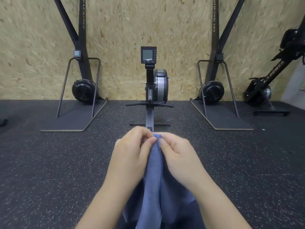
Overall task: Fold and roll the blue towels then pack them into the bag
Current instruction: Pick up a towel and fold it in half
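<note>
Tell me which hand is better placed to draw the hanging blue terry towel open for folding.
Neither, by a clear margin: left hand and right hand both pinch the blue terry towel at its top, side by side.

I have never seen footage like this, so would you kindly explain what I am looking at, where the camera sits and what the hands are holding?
There is one picture, taken by a wide-angle camera worn on a person's head, looking forward and down. No robot is involved: the two bare arms reaching in from the bottom belong to the wearer. The left hand and the right hand are close together, each pinching the top edge of a blue towel, which hangs down bunched between the forearms. The bag is not in view. Beyond the hands is a dark speckled gym floor. Straight ahead stands a rowing machine with a small monitor. On either side a tall ski machine stands on a flat base, one left and one right, all against a chipboard wall.
</note>
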